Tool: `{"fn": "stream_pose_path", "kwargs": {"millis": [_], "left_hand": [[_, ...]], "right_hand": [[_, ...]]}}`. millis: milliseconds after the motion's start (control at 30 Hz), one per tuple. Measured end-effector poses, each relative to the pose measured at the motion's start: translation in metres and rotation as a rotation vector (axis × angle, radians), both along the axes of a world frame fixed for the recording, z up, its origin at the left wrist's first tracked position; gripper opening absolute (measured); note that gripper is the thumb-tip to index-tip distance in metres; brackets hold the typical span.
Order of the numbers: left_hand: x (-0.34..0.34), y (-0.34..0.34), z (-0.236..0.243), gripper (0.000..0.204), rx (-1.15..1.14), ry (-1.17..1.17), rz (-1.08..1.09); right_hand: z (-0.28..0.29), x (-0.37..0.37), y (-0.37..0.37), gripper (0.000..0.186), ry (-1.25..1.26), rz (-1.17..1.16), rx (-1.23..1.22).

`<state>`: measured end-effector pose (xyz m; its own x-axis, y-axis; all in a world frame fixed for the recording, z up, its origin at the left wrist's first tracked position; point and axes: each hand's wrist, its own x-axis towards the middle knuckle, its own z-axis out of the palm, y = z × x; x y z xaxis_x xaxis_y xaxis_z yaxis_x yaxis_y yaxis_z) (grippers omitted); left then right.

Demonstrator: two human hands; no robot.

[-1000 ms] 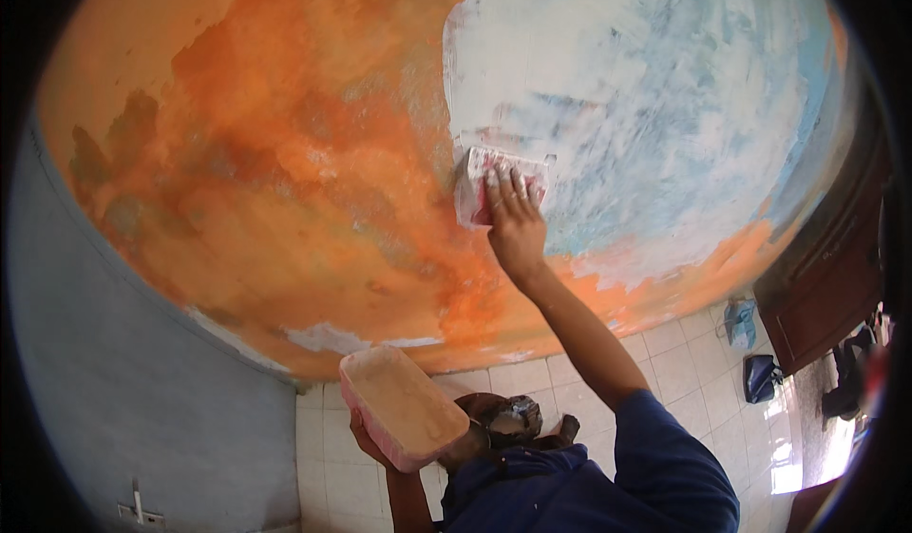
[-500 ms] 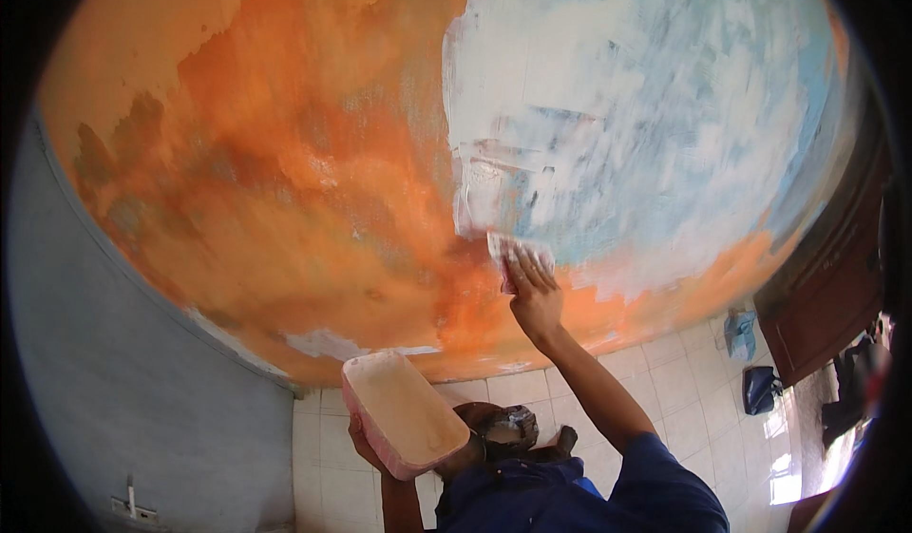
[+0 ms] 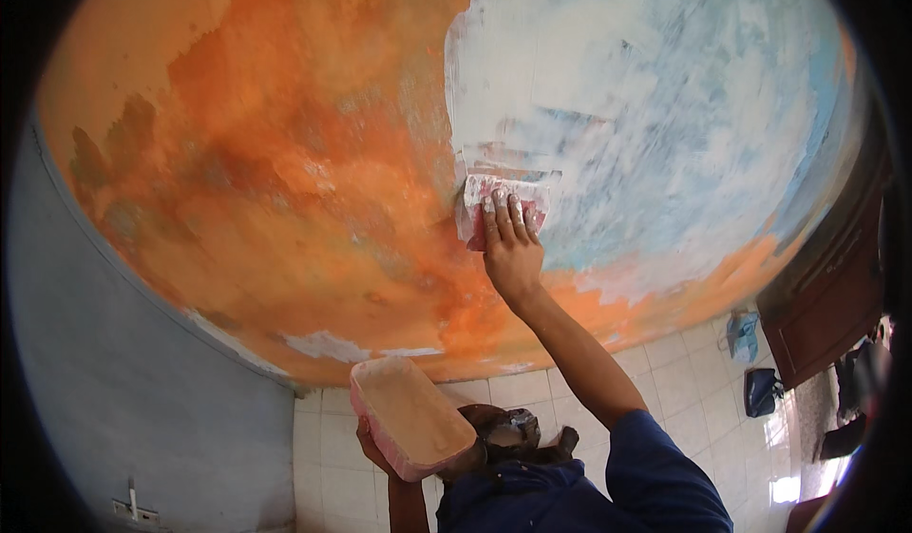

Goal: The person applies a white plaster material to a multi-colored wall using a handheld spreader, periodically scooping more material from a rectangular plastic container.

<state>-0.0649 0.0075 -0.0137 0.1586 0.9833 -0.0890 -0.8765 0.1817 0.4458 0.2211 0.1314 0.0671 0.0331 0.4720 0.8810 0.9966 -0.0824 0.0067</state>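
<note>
My right hand (image 3: 514,259) presses a flat, red putty spreader (image 3: 472,208) against the wall, fingers laid over its back. White filler smears the spreader's upper edge and my fingertips. Around it, a white coat of filler (image 3: 532,67) covers the upper middle of the wall, meeting bare orange paint (image 3: 313,210) along a ragged left edge. Low on the left, my left hand (image 3: 370,443) grips the side of a pink rectangular tub (image 3: 384,454), its fingers partly hidden behind it. Pale, creamy filler (image 3: 410,408) lies inside the tilted tub.
A grey side wall (image 3: 123,343) with a socket (image 3: 135,511) stands at left. Beside my feet on the tiled floor (image 3: 323,476) is a dark, stained container (image 3: 511,430). At right are a brown door (image 3: 825,300), a light-blue bag (image 3: 743,337) and a dark bag (image 3: 760,390).
My right hand has moved the spreader up the wall and slightly left, over the lower left edge of the white coat. The tub has shifted slightly right and down.
</note>
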Motion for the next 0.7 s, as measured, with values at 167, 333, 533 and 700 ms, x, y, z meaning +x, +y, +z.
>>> {"fn": "stream_pose_path", "kwargs": {"millis": [167, 333, 533, 700], "left_hand": [[0.002, 0.001, 0.011, 0.057, 0.042, -0.019, -0.021], [-0.005, 0.0, 0.004, 0.06, 0.074, -0.057, -0.046], [-0.005, -0.013, 0.017, 0.06, 0.041, 0.049, 0.029], [0.005, -0.017, 0.016, 0.06, -0.172, 0.155, 0.126]], "right_hand": [[-0.034, 0.002, 0.008, 0.057, -0.054, -0.141, -0.136], [-0.103, -0.009, -0.028, 0.052, 0.049, -0.024, -0.38], [-0.091, -0.002, -0.069, 0.044, 0.173, 0.085, -0.112], [0.023, 0.005, -0.044, 0.053, 0.11, 0.13, 0.109]]}}
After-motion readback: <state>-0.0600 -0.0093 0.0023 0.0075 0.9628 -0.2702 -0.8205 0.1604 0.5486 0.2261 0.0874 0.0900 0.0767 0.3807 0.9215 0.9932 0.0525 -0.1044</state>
